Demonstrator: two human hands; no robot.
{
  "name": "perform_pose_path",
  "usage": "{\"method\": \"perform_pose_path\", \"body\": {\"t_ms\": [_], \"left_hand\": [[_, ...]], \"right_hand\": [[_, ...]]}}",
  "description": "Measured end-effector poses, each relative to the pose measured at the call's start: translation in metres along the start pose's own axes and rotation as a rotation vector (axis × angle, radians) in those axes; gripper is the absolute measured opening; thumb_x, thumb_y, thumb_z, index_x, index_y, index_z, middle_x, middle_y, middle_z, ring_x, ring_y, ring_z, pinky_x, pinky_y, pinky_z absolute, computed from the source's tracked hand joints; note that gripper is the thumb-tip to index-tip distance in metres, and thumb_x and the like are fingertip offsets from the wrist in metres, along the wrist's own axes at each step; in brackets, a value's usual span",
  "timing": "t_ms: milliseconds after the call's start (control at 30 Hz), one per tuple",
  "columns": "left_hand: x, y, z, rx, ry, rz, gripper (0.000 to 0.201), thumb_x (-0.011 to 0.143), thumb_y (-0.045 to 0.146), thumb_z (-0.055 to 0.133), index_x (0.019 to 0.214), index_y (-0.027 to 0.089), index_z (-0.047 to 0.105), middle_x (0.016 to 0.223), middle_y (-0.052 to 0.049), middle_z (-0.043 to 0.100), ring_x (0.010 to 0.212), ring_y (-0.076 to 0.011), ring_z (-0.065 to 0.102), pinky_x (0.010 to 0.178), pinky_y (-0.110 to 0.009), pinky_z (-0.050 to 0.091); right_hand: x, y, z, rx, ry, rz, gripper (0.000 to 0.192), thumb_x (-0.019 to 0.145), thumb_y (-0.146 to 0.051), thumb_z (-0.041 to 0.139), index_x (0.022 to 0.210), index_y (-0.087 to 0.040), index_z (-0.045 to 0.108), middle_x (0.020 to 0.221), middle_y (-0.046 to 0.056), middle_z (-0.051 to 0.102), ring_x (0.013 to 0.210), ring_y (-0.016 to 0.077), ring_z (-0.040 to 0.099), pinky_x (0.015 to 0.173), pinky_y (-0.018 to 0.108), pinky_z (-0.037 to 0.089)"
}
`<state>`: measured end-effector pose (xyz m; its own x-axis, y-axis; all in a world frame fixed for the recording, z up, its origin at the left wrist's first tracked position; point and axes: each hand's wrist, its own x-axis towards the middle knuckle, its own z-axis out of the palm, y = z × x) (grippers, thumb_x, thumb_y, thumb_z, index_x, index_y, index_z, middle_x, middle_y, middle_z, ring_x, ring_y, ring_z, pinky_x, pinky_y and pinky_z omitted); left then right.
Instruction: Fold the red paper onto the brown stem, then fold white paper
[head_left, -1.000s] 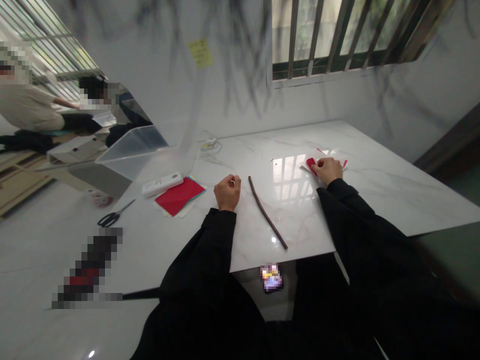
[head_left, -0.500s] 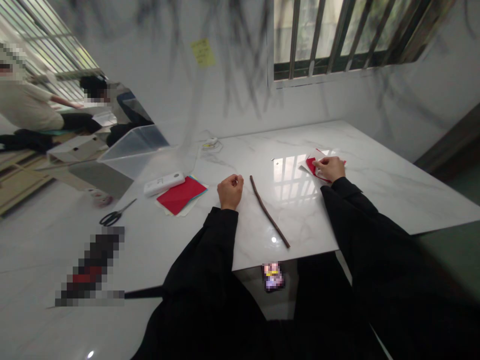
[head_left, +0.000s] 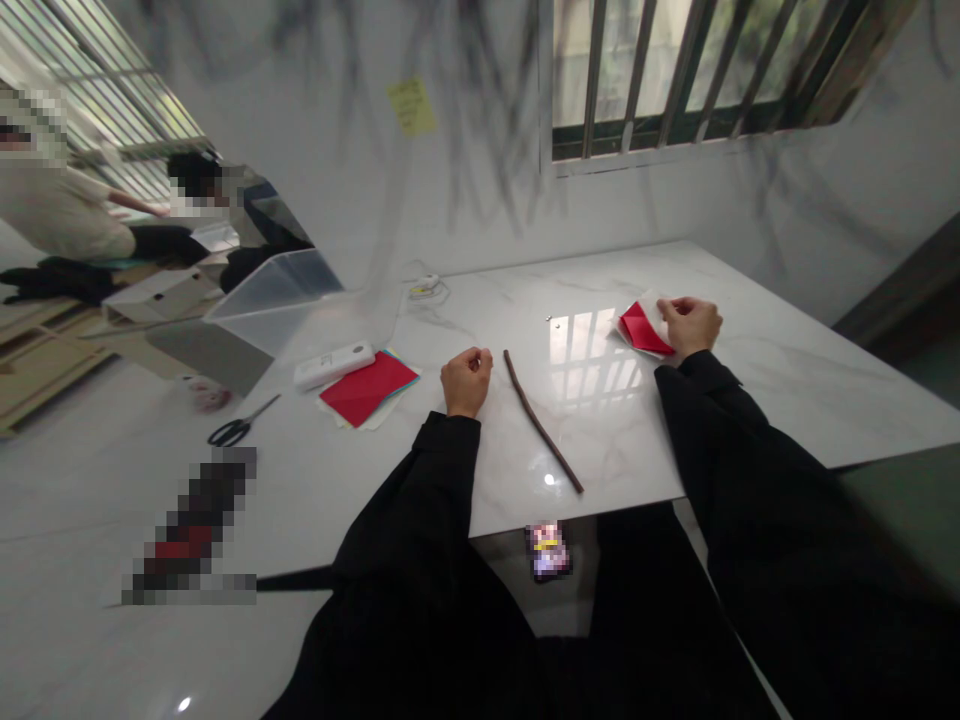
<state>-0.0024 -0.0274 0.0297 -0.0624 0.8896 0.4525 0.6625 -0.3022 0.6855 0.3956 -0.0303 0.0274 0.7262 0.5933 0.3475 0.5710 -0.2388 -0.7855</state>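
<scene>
My left hand (head_left: 466, 382) rests on the white marbled table with its fingers curled into a pinch; whatever may be between them is too small to make out. Just right of it lies a thin, slightly bent brown stick (head_left: 541, 420). Farther right, my right hand (head_left: 693, 326) is closed, thumb and fingertips together, at the right side of a folded red paper piece (head_left: 643, 330). Pale paper shows around that red piece. Whether the fingertips grip some of it is unclear.
To the left are a stack of coloured paper (head_left: 367, 388), a white device (head_left: 334, 366), scissors (head_left: 232, 430) and a clear plastic bin (head_left: 277, 290). A blurred-out phone-like item (head_left: 548, 550) is below the table edge. Two people sit at far left.
My right hand has shifted right, off the top of the red paper piece, so more of it shows. My left hand keeps its curled pose. The view has swung slightly.
</scene>
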Motion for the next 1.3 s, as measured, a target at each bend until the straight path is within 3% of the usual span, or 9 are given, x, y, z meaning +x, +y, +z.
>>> {"method": "perform_pose_path", "body": {"t_ms": [167,267,467,633,733,900,1000,1133,1300], "left_hand": [[0.0,0.002,0.007,-0.399,-0.095,-0.076,0.036,0.09,0.049,0.062,0.072,0.019,0.066,0.051,0.006,0.041,0.049,-0.0102,0.036,0.053,-0.027,0.028],[0.0,0.007,0.009,-0.737,-0.213,-0.19,0.041,0.083,0.057,0.074,0.093,0.017,0.072,0.061,0.004,0.056,0.053,-0.0096,0.05,0.056,-0.023,0.04],[0.0,0.014,0.007,-1.143,-0.377,-0.411,0.074,0.078,0.061,0.083,0.137,0.025,0.058,0.121,-0.012,0.072,0.091,-0.0227,0.076,0.082,-0.035,0.06],[0.006,0.003,0.014,-1.146,-0.1,-0.446,0.054,0.082,0.033,0.082,0.132,0.023,0.063,0.12,-0.008,0.073,0.087,-0.0187,0.074,0.076,-0.031,0.062],[0.01,-0.004,0.016,-1.096,0.04,-0.465,0.054,0.082,0.019,0.075,0.134,0.023,0.063,0.118,-0.007,0.075,0.089,-0.0174,0.073,0.073,-0.027,0.062],[0.008,-0.001,0.015,-1.099,0.012,-0.452,0.059,0.08,0.013,0.073,0.137,0.023,0.062,0.121,-0.009,0.075,0.094,-0.0199,0.074,0.076,-0.029,0.064],[0.006,0.002,0.017,-1.081,-0.034,-0.46,0.057,0.079,0.015,0.074,0.134,0.021,0.062,0.12,-0.01,0.074,0.094,-0.0207,0.074,0.077,-0.03,0.064],[0.006,-0.001,0.022,-0.971,-0.047,-0.431,0.055,0.077,0.017,0.073,0.131,0.02,0.06,0.122,-0.011,0.072,0.096,-0.0227,0.073,0.072,-0.032,0.064],[0.008,-0.008,0.024,-0.798,0.07,-0.295,0.059,0.071,0.015,0.074,0.125,0.026,0.053,0.118,-0.008,0.069,0.099,-0.0218,0.07,0.069,-0.028,0.062]], "right_hand": [[-0.007,-0.042,-0.016,0.128,0.265,-0.242,0.033,0.102,-0.039,0.054,0.103,-0.013,0.075,0.096,0.013,0.073,0.078,0.0218,0.064,0.082,0.038,0.051],[-0.034,-0.078,-0.004,0.239,0.26,-0.549,0.03,0.104,-0.042,0.053,0.098,-0.02,0.073,0.098,0.008,0.067,0.088,0.0235,0.061,0.087,0.042,0.05],[-0.12,-0.123,0.048,0.281,-0.138,-1.074,0.019,0.105,-0.03,0.059,0.097,-0.026,0.075,0.107,0.006,0.07,0.102,0.024,0.059,0.095,0.043,0.045],[-0.159,-0.128,0.073,0.245,-0.451,-1.241,0.013,0.102,-0.027,0.065,0.102,-0.029,0.077,0.113,0.006,0.071,0.112,0.0256,0.056,0.098,0.042,0.044],[-0.166,-0.128,0.077,0.321,-0.465,-1.146,0.02,0.101,-0.032,0.066,0.119,-0.028,0.074,0.123,0.008,0.068,0.12,0.0272,0.056,0.104,0.045,0.045],[-0.152,-0.119,0.093,0.496,-0.307,-0.521,0.052,0.091,-0.046,0.074,0.135,-0.022,0.062,0.133,0.016,0.062,0.114,0.0292,0.062,0.097,0.046,0.054],[-0.142,-0.111,0.106,0.566,-0.48,-0.176,0.048,0.083,-0.049,0.079,0.117,-0.018,0.066,0.116,0.014,0.069,0.089,0.023,0.069,0.079,0.039,0.058],[-0.139,-0.107,0.112,0.723,-0.871,-0.027,0.027,0.083,-0.041,0.075,0.09,-0.018,0.066,0.086,0.005,0.07,0.073,0.017,0.069,0.064,0.029,0.055],[-0.137,-0.108,0.11,0.893,-0.844,0.207,0.018,0.08,-0.03,0.075,0.086,-0.019,0.062,0.079,-0.001,0.066,0.066,0.0111,0.064,0.066,0.026,0.058]]}}
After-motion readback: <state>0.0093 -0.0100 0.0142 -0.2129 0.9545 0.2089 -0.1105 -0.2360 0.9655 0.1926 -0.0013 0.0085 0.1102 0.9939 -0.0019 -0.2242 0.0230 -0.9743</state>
